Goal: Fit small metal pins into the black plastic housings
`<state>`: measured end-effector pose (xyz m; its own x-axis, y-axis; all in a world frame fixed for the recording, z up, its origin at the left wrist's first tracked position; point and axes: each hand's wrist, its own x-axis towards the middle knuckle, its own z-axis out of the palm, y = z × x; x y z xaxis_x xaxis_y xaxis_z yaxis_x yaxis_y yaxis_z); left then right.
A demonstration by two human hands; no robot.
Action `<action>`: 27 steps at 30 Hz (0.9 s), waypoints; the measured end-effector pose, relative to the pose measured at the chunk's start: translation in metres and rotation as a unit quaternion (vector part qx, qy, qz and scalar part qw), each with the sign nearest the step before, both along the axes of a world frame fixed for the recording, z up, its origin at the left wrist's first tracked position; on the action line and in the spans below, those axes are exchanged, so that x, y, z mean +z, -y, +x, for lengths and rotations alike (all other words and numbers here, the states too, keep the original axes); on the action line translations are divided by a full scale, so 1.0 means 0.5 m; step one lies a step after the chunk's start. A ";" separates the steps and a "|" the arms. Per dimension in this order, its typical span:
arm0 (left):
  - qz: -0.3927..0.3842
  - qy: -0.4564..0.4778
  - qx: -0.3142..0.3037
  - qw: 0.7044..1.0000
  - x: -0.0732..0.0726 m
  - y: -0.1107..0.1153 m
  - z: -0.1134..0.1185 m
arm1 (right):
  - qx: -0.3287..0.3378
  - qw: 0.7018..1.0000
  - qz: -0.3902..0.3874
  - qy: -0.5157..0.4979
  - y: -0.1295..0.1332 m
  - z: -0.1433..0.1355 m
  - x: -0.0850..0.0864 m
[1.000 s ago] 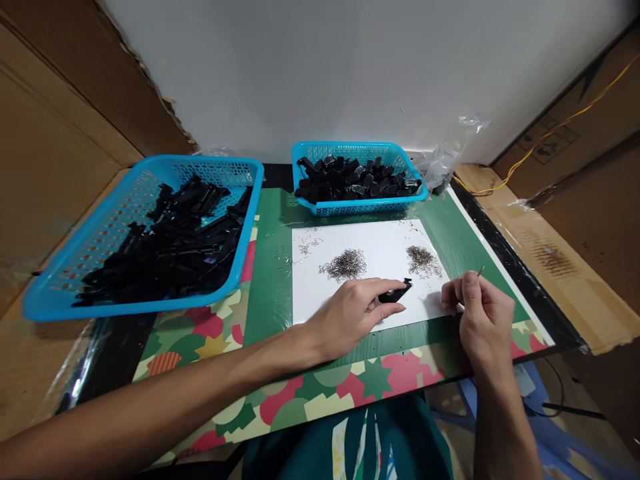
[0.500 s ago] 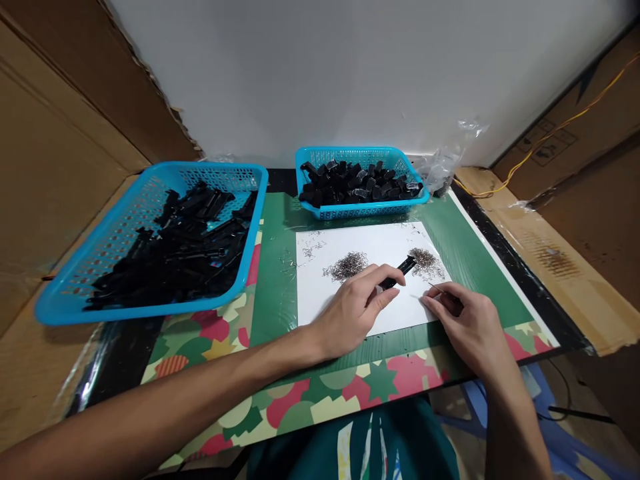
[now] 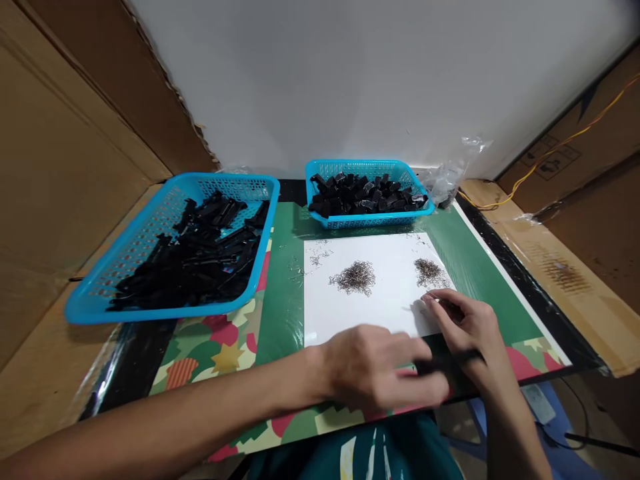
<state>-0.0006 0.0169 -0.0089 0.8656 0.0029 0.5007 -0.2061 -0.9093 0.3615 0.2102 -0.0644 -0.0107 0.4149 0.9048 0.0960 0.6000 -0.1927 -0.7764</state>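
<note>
Low over the front edge of the table, my left hand (image 3: 385, 367) is smeared by motion. A dark, blurred black plastic part (image 3: 426, 366) shows between its thumb and fingers, reaching toward my right wrist. My right hand (image 3: 467, 323) rests at the right edge of the white sheet (image 3: 390, 313), thumb and forefinger pinched together; what lies between those fingertips is too small to make out. Just beyond them sits a small pile of thin bent wire pieces (image 3: 429, 272). A larger pile of such wire pieces (image 3: 356, 277) lies near the middle of the sheet.
At the left stands a blue basket (image 3: 173, 317) of long black plastic parts. Behind the sheet, a smaller blue basket (image 3: 375, 221) holds short black pieces. A clear plastic bag (image 3: 445, 183) is beside it. Cardboard (image 3: 565, 267) borders the right side.
My left hand has moved down and right, away from above the sheet toward the table's front edge, with the black plastic part. My right hand has stayed nearly in place. The view has shifted slightly.
</note>
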 end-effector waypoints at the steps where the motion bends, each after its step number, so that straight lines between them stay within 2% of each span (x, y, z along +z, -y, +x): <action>1: 0.032 0.008 -0.050 0.998 -0.001 0.007 -0.001 | 0.013 1.000 -0.001 -0.002 -0.008 -0.009 0.005; 3: 0.044 -0.001 -0.120 0.992 -0.004 0.015 -0.002 | 0.051 0.999 -0.007 -0.010 -0.029 -0.031 0.015; 5: 0.042 0.003 -0.129 0.991 -0.006 0.019 0.000 | 0.097 0.995 -0.022 -0.016 -0.054 -0.058 0.023; 6: 0.052 0.021 -0.120 0.991 -0.008 0.020 0.002 | 0.114 0.993 -0.028 -0.016 -0.066 -0.071 0.024; 8: 0.092 0.114 -0.092 0.985 -0.010 0.020 0.009 | 0.133 0.990 -0.038 -0.010 -0.089 -0.092 0.023; 10: 0.127 0.224 -0.062 0.964 -0.011 0.020 0.016 | 0.139 0.989 -0.045 0.002 -0.105 -0.105 0.018; 12: 0.134 0.290 -0.038 0.947 -0.010 0.021 0.023 | 0.138 0.989 -0.054 0.011 -0.113 -0.110 0.012; 18: 0.098 0.273 0.005 0.957 -0.013 0.014 0.019 | 0.145 0.988 -0.045 -0.003 -0.104 -0.100 0.011; 23: 0.003 0.235 0.036 0.971 -0.012 0.003 -0.001 | 0.104 0.990 -0.010 -0.090 -0.096 -0.071 0.005; 25: -0.071 0.209 0.067 0.973 -0.009 -0.001 -0.007 | 0.086 0.991 0.011 -0.106 -0.089 -0.053 0.004; 27: -0.169 0.190 0.116 0.960 -0.006 -0.004 -0.010 | 0.057 0.989 0.041 -0.134 -0.075 -0.035 0.007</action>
